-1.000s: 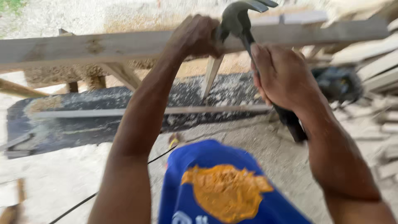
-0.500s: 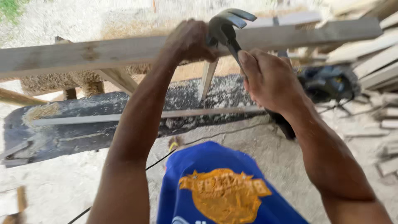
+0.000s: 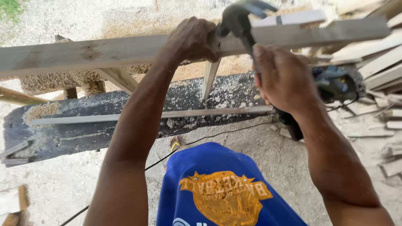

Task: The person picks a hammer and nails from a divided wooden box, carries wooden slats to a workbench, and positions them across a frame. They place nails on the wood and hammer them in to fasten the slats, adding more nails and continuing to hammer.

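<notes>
My left hand (image 3: 191, 39) grips the top edge of a long pale wooden plank (image 3: 104, 50) that runs level across the view. My right hand (image 3: 284, 77) is closed round the dark handle of a claw hammer (image 3: 240, 19). The hammer's metal head sits right beside my left fingers, at the plank's top edge. A short upright wooden piece (image 3: 210, 77) hangs below the plank under my left hand. Whatever the hammer head touches is hidden by my fingers.
Below the plank lies a dark board (image 3: 83, 125) covered in sawdust, with a thin wooden strip (image 3: 167, 115) along it. A dark power tool (image 3: 335, 83) sits at the right beside stacked planks (image 3: 377, 62). A black cable (image 3: 209, 138) crosses the sandy ground. Blue shorts (image 3: 222, 188) fill the foreground.
The hammer head has swung down from above the plank and now sits lower, close against my left fingers. My left hand keeps its hold on the plank.
</notes>
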